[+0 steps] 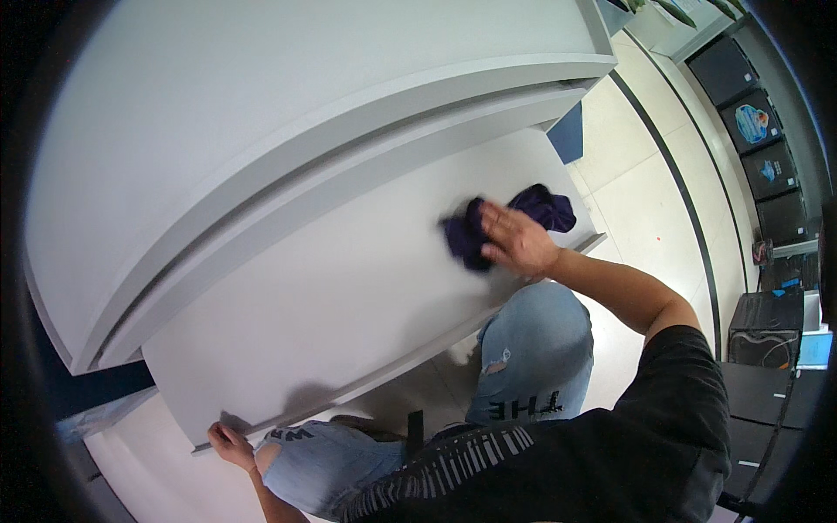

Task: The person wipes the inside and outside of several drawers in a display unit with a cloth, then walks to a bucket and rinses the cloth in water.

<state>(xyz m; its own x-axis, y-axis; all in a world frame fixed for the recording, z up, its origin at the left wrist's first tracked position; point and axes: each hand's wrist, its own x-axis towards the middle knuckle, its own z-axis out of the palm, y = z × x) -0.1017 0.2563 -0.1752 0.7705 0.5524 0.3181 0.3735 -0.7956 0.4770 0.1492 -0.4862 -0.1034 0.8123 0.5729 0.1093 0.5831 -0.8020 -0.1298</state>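
Observation:
Beneath my right hand [516, 240] is a dark purple cloth [467, 238], pressed on the pale grey panel [314, 274] before me. Part of the cloth lies bunched beyond my fingers, towards the panel's right end. The hand's outline and the cloth edge are slightly blurred. My left hand [230, 446] grips the raised front edge of the panel at its lower left corner, with the fingers curled over the rim.
A grey cabinet top [261, 78] overhangs the panel's far side. My knees in torn jeans [536, 346] are close to the near edge. Tiled floor [634, 196] stretches to the right, with dark storage boxes [722, 68] along the wall and a black computer case [765, 327].

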